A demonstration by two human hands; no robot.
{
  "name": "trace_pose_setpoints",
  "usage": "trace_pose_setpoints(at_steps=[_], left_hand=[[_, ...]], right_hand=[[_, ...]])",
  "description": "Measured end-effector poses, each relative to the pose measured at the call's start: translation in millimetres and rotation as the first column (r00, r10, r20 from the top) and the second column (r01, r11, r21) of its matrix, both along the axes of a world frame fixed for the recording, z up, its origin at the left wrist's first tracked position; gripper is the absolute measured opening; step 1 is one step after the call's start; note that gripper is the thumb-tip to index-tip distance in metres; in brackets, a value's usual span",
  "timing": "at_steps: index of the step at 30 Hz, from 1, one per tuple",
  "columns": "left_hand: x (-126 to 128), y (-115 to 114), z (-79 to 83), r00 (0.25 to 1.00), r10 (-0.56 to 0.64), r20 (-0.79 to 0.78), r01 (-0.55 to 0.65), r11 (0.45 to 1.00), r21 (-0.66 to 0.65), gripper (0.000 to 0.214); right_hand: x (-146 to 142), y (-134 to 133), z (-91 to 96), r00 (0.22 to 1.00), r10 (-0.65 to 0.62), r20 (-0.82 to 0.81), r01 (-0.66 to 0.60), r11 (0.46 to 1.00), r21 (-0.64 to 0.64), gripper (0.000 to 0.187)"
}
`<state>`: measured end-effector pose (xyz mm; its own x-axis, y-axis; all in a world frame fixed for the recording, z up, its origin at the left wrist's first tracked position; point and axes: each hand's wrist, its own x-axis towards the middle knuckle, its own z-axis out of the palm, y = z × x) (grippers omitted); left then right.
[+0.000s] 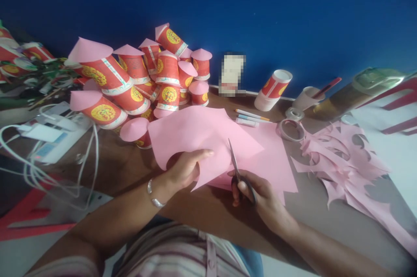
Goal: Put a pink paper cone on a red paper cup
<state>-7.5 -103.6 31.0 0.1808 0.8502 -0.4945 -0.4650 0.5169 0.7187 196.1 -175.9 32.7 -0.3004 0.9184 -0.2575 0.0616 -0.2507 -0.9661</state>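
Observation:
My left hand (185,167) grips a pink paper sheet (195,131) by its near edge, thumb lying on top and the other fingers hidden beneath. A curved piece is cut out of that edge beside the hand. In my right hand (260,192) is a pair of scissors (236,168) with black handles, its blades pointing away from me and lying at the sheet's right part. The blades look nearly closed. Under the held sheet, more pink paper (273,155) lies flat on the table.
Red paper cups with pink cone tops (130,66) are piled at the back left. A power strip (61,138) with white cables lies left. Pink offcuts (345,159), a tape roll (291,130), pens (250,116) and a red cup (275,86) stand or lie right.

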Motion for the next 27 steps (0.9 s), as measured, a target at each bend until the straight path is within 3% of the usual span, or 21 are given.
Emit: trace_pose_setpoints(at_steps=[9,27], left_hand=[[-1.8,3.1,-2.3,0.988,-0.148,-0.036,0.149,0.989,0.02,0.025],[-6.0,4.3,0.6,0.984,-0.166,-0.066,0.167,0.986,0.017,0.023]], right_hand=[[6.8,0.5,-3.4,1.0,0.027,-0.001,-0.027,1.0,-0.011,0.05],[9.1,-0.8,-5.8,1.0,0.019,0.014,-0.019,1.0,0.009,0.051]])
